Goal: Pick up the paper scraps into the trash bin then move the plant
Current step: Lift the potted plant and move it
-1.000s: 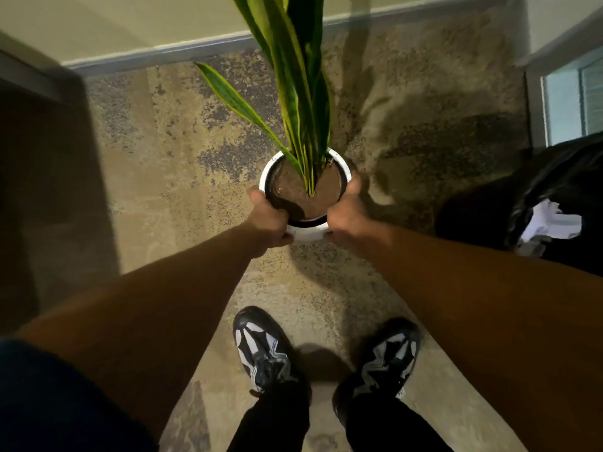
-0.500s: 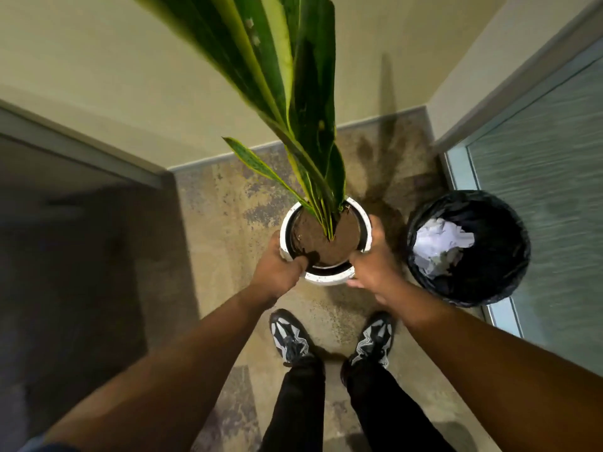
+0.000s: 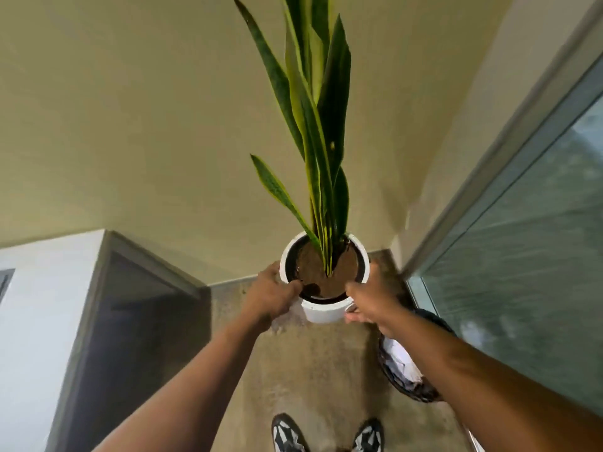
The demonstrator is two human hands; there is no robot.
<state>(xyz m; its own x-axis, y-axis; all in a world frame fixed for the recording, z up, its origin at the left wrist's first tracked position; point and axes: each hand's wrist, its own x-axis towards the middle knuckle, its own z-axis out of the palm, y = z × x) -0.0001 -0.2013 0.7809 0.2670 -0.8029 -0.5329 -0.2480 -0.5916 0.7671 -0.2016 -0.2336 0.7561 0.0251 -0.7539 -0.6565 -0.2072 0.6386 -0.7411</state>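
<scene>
— How were the hands placed?

— Both arms reached forward. The left hand point(image 3: 272, 296) clasped the left side of the white pot point(image 3: 323, 308), fingers curled and pressed together around the wall, thumb hooked over the rim onto the dark inner edge. The right hand point(image 3: 372, 300) gripped the right side in the same way, thumb on the rim, fingers wrapped round the outside; the fingertips behind the pot could not be seen.

— What stood around it?

— A trash bin point(image 3: 404, 384) lined with a black bag sat at lower right, partly hidden by the right forearm, with crumpled white paper scraps point(image 3: 399, 357) inside it. A frosted glass panel point(image 3: 528, 243) in a grey frame ran along the right, a beige wall point(image 3: 130, 125) lay ahead, and a dark doorway point(image 3: 130, 321) opened on the left. Two black-and-white sneakers point(image 3: 288, 433) showed at the bottom on the mottled floor point(image 3: 313, 370).

— And the plant?

— The snake plant point(image 3: 321, 125) was held between the hands, in front of the wall corner. Its long sword-shaped leaves, dark green with yellow margins, rose straight from brown soil point(image 3: 315, 272) that filled the pot nearly to the rim.
</scene>
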